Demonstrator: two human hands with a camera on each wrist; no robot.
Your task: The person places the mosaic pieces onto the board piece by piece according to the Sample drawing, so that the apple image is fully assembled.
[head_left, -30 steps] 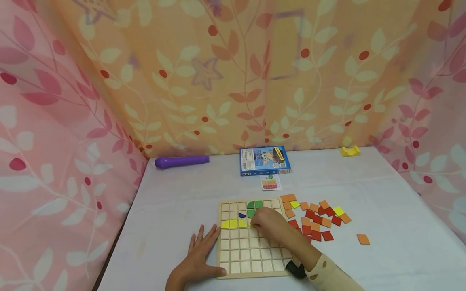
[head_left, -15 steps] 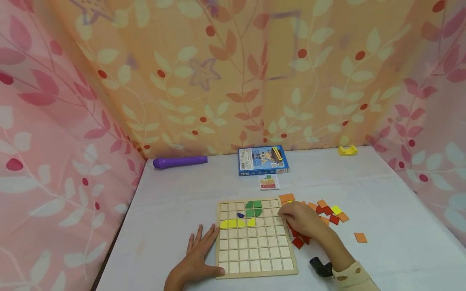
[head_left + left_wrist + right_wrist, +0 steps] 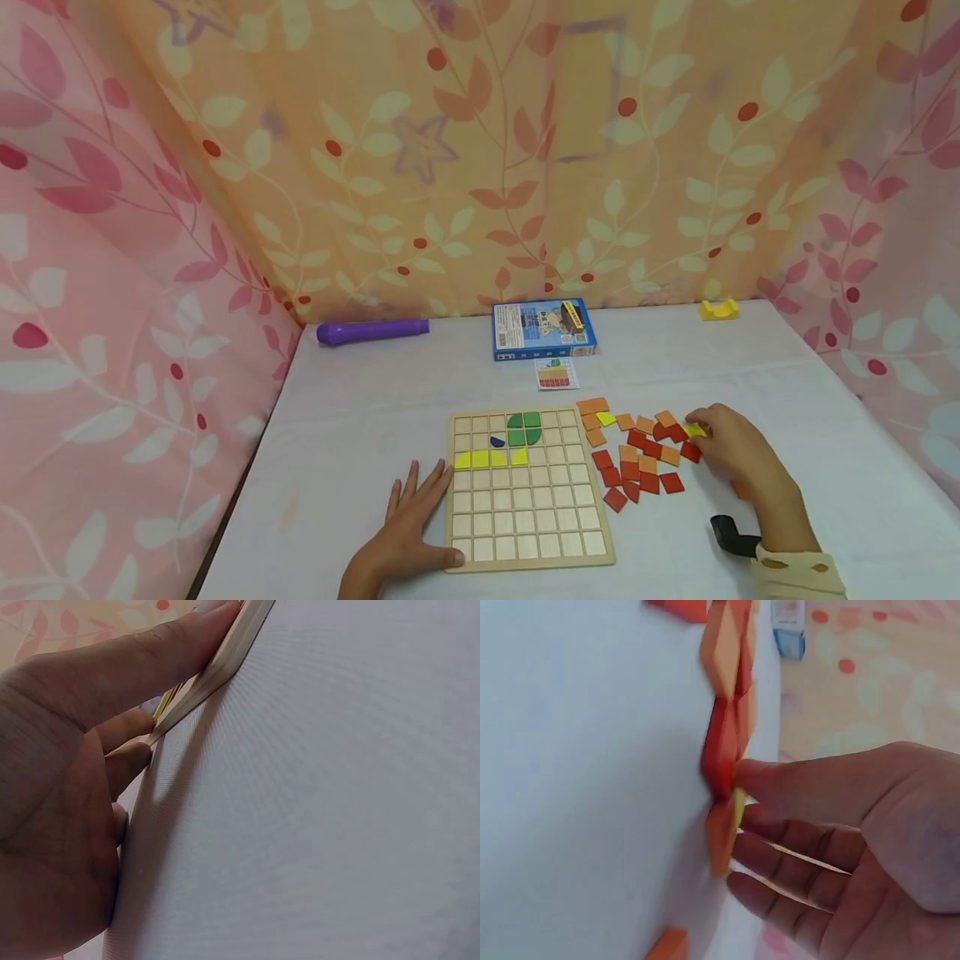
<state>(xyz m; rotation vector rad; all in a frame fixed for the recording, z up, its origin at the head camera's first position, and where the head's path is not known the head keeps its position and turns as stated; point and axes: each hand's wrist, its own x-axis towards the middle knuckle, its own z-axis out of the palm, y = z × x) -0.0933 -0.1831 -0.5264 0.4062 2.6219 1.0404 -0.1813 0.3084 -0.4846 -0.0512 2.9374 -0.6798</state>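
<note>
Step in hand: fetching next yellow piece. Right hand (image 3: pixel 731 450), centre right of frame, fingers relaxed, tips touching yellow tile (image 3: pixel 696 431) at far edge of loose tiles (image 3: pixel 639 457). Left hand (image 3: pixel 405 533) flat, bracing grid board (image 3: pixel 525 517). Next, likely: pinch tile, carry to yellow row (image 3: pixel 491 458).

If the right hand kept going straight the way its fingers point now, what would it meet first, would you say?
The right hand points left into the loose tiles. Its fingertips are already at the yellow tile, apparently touching it; next would probably come the red tiles beside it.
</note>
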